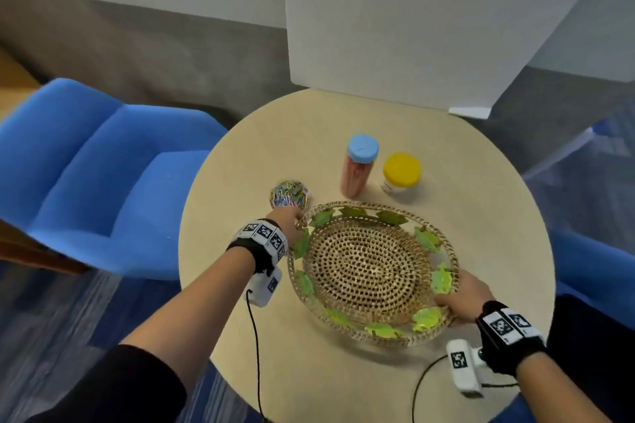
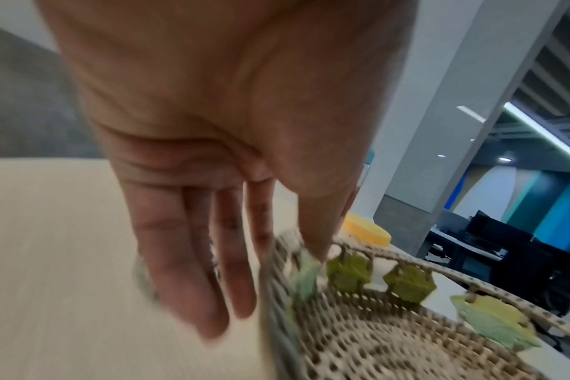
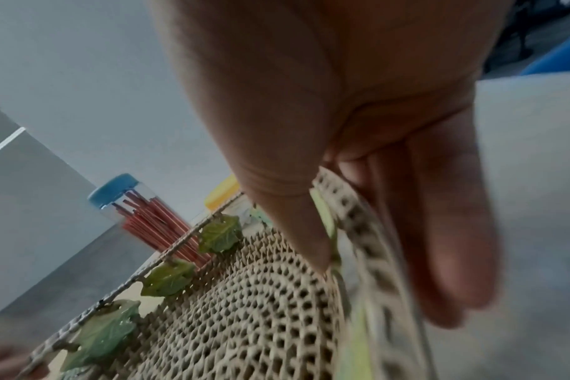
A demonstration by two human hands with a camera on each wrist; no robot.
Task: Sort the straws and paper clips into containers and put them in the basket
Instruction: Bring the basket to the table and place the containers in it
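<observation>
A round woven basket with green leaves on its rim sits empty on the table, toward its near side. My left hand pinches its far-left rim, thumb inside and fingers outside. At the near-right rim my right hand grips the basket, thumb over the edge and fingers beneath. Beyond the basket stand a tall clear container of red straws with a blue lid, also in the right wrist view, and a clear container of coloured paper clips just past my left hand.
A short jar with a yellow lid stands right of the straw container. The round beige table has a white board at its far edge. Blue armchairs flank it at the left and right.
</observation>
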